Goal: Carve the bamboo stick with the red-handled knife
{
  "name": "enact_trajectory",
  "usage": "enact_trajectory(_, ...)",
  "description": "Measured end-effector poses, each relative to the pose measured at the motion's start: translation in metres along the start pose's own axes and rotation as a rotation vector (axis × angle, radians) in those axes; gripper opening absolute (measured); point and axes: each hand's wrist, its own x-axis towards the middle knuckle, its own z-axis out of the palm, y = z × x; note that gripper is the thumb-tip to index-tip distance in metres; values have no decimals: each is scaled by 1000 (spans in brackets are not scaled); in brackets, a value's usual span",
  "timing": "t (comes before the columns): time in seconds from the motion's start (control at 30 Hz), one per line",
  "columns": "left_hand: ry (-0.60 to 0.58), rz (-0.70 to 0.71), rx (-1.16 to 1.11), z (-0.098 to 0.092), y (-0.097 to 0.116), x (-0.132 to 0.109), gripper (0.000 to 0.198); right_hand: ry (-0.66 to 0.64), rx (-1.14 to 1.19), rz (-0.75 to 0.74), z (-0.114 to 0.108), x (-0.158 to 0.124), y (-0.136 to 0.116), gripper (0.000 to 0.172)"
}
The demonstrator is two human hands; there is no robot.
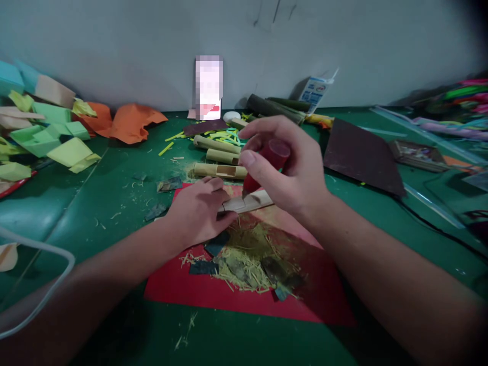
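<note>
A pale piece of bamboo [256, 202] lies over a red sheet [179, 292]. My left hand [196, 211] presses its left end down, thumb on the near side and fingers on the far side. In my right hand [299, 170], closed fingers grip the thick red handle of a carving tool [279, 149]. Its short tip meets the bamboo just right of my left fingers; the exact blade shape is not clear. Dark cut lines show on the pale surface. Shavings and dust [244, 269] with dark scraps are heaped on the sheet nearest me.
Beyond my hands lie bamboo tubes, one with a cut-out window [225, 171]. A lit phone [208, 91] leans on the wall. Folded papers [68, 147] fill the left; a dark sheet [362, 157] and carton [317, 91] are right. A white cable [70, 262] loops over my left forearm.
</note>
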Motion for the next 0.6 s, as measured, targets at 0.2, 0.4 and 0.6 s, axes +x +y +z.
enact_trajectory(0.2, -20, 3, 16, 1, 0, 1, 31, -31, -79, -19, -1, 1, -11, 14)
enact_trajectory(0.4, -34, -35, -60, 0, -3, 3, 25, -41, -118, -22, 2, -4, -16, 26)
enact_trajectory(0.6, -119, -46, -17, -8, 0, 8, 28, 104, 60, 62, 0, 3, 2, 23)
